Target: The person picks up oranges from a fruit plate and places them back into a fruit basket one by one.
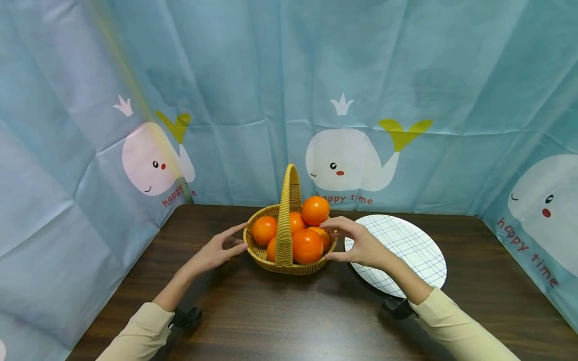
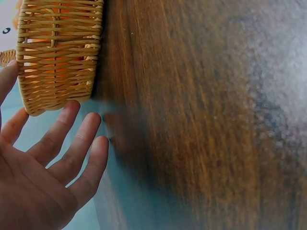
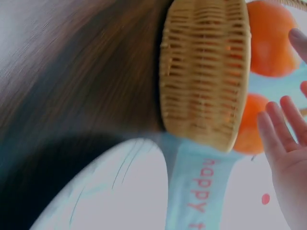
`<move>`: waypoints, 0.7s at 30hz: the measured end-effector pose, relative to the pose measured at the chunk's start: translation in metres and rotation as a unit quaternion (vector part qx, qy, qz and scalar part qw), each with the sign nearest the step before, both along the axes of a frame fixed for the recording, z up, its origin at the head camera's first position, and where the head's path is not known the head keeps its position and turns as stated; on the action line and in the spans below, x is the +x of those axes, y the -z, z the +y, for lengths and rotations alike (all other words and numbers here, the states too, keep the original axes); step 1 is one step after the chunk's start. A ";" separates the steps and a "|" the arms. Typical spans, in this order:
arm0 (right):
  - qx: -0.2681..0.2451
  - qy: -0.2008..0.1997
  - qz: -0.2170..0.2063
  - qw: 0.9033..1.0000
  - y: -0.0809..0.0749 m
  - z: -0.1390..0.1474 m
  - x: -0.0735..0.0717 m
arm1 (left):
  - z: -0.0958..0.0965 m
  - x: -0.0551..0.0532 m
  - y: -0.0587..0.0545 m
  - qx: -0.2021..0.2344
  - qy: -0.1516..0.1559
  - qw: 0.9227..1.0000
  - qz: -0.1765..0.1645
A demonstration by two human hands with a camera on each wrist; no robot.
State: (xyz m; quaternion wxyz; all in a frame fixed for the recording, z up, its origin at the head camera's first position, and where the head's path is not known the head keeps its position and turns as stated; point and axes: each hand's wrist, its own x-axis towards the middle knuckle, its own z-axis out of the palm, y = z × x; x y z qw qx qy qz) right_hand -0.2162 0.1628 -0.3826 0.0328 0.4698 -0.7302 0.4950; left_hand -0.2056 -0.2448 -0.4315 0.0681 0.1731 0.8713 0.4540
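A yellow wicker basket [image 1: 283, 269] with a tall arched handle [image 1: 284, 220] stands on the table and holds several oranges [image 1: 308, 246]. At its left end, my left hand [image 1: 215, 252] touches the rim with spread fingers; in the left wrist view the fingertips [image 2: 72, 106] lie against the woven side. My right hand [image 1: 363, 244] hovers at the right end, fingers apart beside the top orange [image 1: 315, 210] and the one under it. In the right wrist view a gap shows between some fingertips [image 3: 273, 109] and the basket [image 3: 204, 72].
To the right of the basket lies a round white plate [image 1: 406, 240] with a blue grid pattern, partly behind my right forearm. The dark wooden table [image 1: 280, 321] ends at a light blue curtain [image 1: 253, 100] printed with whales, at the back and both sides.
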 end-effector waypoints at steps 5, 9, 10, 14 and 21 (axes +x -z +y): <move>-0.004 0.032 -0.008 0.999 -0.001 0.017 0.002 | -0.003 0.001 0.000 -0.004 0.000 1.000 0.003; -0.010 0.058 -0.017 0.998 0.014 0.034 -0.007 | -0.004 0.002 -0.002 -0.007 0.000 1.000 0.005; -0.012 0.066 -0.019 0.998 0.018 0.039 -0.009 | -0.004 0.003 -0.003 -0.007 -0.001 1.000 0.005; -0.014 0.090 -0.035 0.995 0.030 0.057 -0.016 | -0.005 0.004 -0.003 -0.013 -0.001 1.000 0.016; 0.011 0.160 -0.023 0.987 0.038 0.082 -0.014 | -0.007 0.009 -0.004 -0.053 -0.020 0.996 0.062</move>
